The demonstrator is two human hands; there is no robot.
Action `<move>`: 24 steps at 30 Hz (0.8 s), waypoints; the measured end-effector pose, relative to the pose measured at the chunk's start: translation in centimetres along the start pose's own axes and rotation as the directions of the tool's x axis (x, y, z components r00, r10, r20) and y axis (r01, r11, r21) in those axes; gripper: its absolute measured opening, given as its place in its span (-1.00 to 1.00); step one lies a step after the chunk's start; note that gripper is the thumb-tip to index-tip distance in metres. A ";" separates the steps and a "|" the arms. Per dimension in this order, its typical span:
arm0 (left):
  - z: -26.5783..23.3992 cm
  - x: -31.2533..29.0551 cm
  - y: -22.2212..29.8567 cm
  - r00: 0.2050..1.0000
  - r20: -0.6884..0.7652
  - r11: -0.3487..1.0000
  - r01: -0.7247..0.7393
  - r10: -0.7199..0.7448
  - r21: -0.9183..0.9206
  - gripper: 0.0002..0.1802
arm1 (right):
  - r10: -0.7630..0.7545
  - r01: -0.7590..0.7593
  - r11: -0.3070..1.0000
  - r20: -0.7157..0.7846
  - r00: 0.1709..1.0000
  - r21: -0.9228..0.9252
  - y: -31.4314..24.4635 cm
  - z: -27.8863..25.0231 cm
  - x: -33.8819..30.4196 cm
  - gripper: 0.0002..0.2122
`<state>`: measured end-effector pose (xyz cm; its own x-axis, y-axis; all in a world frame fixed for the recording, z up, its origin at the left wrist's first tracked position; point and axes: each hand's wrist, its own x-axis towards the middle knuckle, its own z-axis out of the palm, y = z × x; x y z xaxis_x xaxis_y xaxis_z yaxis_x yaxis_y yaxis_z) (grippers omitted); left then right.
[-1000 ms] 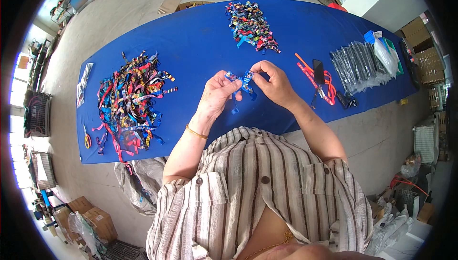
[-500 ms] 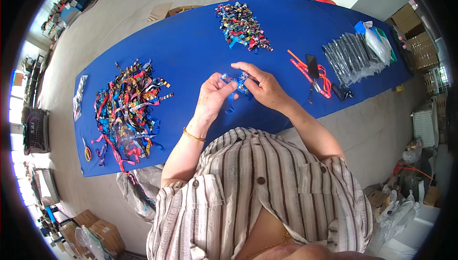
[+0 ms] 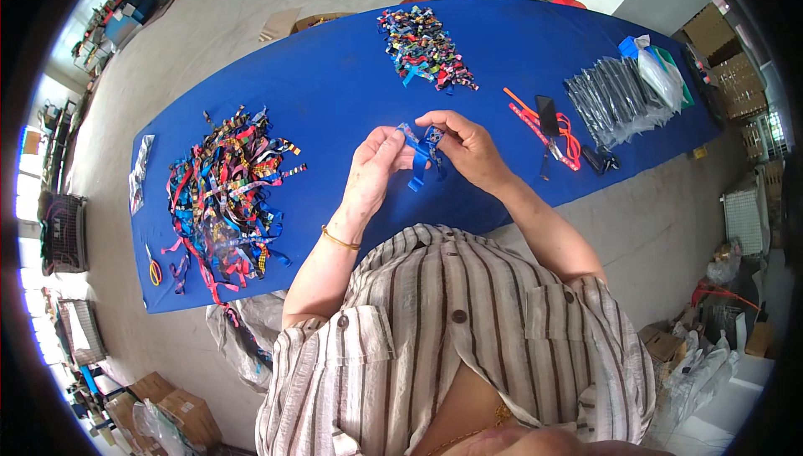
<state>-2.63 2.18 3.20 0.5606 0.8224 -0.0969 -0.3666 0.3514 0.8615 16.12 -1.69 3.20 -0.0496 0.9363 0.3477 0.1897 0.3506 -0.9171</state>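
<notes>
Both hands meet over the near edge of the blue-covered table (image 3: pixel 335 63), holding one blue patterned ribbon (image 3: pixel 421 171). My left hand (image 3: pixel 378 157) pinches one side of it between thumb and fingers. My right hand (image 3: pixel 471 151) grips the other side, near a crossing that looks like a loop or loose knot. Two plain blue ends hang down between the hands. To the left lies a tangled heap of colourful ribbon strips (image 3: pixel 226 188). Beyond my hands is a flatter pile of short, knotted-looking ribbon pieces (image 3: pixel 425 46).
At the right lie a phone (image 3: pixel 547 113), orange-red straps (image 3: pixel 570 145) and a row of dark plastic-wrapped packets (image 3: pixel 619 96) beside a white bag (image 3: pixel 662 79). Yellow-handled scissors (image 3: pixel 155 272) rest by the left edge. Cardboard boxes (image 3: pixel 180 414) stand on the floor at lower left.
The hands have shifted slightly right and turned the ribbon. Its crossing and hanging ends now show more openly. My right index finger has curled in from a straighter pose.
</notes>
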 end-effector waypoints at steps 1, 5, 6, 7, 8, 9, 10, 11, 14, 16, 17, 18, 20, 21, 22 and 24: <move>0.0 -0.1 0.0 1.000 -0.017 1.000 -0.006 0.006 0.010 -0.80 | -0.001 0.001 1.000 0.000 1.000 0.000 -0.1 0.0 0.0 -0.73; -0.3 0.0 -0.9 0.994 -0.011 0.981 -0.108 0.112 0.160 -0.87 | 0.066 -0.066 0.996 -0.008 0.998 -0.067 -1.1 0.2 0.0 -0.78; 0.3 -0.4 -0.4 0.993 -0.033 0.978 -0.110 0.117 0.176 -0.90 | 0.132 -0.133 0.987 -0.008 0.991 -0.090 -1.3 0.1 -0.2 -0.80; 0.8 -0.6 -0.2 0.991 -0.056 0.975 -0.110 0.123 0.193 -0.90 | 0.134 -0.134 0.987 -0.010 0.991 -0.093 -1.3 0.0 -0.2 -0.80; 1.0 -0.5 -0.3 0.991 -0.054 0.976 -0.110 0.122 0.190 -0.90 | 0.217 -0.213 0.960 0.002 0.976 -0.179 -1.3 -0.1 -0.3 -0.81; 1.1 -0.6 -0.3 0.986 -0.073 0.958 -0.128 0.152 0.258 -0.91 | 0.297 -0.285 0.922 0.008 0.955 -0.262 -1.3 -0.2 -0.3 -0.82; 1.2 -0.7 -0.3 0.979 -0.090 0.935 -0.144 0.182 0.324 -0.92 | 0.296 -0.283 0.923 0.010 0.955 -0.262 -1.1 -0.2 -0.4 -0.82; 1.2 -0.7 -0.5 0.979 -0.091 0.935 -0.145 0.183 0.325 -0.92 | 0.254 -0.249 0.947 0.000 0.967 -0.202 -0.5 -0.3 -0.5 -0.84; 1.2 -0.7 -1.3 0.965 -0.114 0.887 -0.166 0.236 0.432 -0.91 | 0.370 -0.365 0.927 0.062 0.927 -0.082 -2.2 -0.6 0.0 -0.86; 1.9 -0.8 -1.3 0.945 -0.170 0.834 -0.151 0.280 0.530 -0.91 | 0.514 -0.514 0.857 0.131 0.848 -0.038 -2.7 -1.0 0.1 -0.86; 2.0 -0.6 -1.5 0.944 -0.172 0.834 -0.151 0.281 0.530 -0.91 | 0.500 -0.507 0.861 0.127 0.857 0.030 -2.1 -0.8 0.1 -0.86; 2.1 -0.4 -1.7 0.932 -0.172 0.810 -0.173 0.318 0.560 -0.91 | 0.485 -0.497 0.862 0.122 0.866 0.099 -1.6 -0.7 0.1 -0.87; 2.2 -0.3 -1.9 0.918 -0.173 0.783 -0.193 0.357 0.591 -0.91 | 0.444 -0.452 0.889 0.105 0.890 0.076 -0.7 -1.1 -0.1 -0.86; 2.5 -0.4 -1.6 0.929 -0.193 0.798 -0.150 0.315 0.584 -0.92 | 0.402 -0.408 0.912 0.088 0.911 0.053 -0.5 -1.2 -0.2 -0.86; 2.6 -0.4 -1.5 0.938 -0.212 0.811 -0.106 0.273 0.575 -0.93 | 0.401 -0.407 0.912 0.094 0.911 0.055 -0.5 -1.3 -0.1 -0.86; 2.4 -0.2 -1.6 0.936 -0.207 0.806 -0.115 0.283 0.581 -0.94 | 0.383 -0.387 0.920 0.065 0.921 0.059 -0.6 -1.4 -0.1 -0.86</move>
<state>-0.37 0.36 3.03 0.2673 0.9623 0.0498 0.0713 -0.0713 0.9949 17.36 -1.99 3.94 -0.0367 0.9984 -0.0440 0.1356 -0.0386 -0.9900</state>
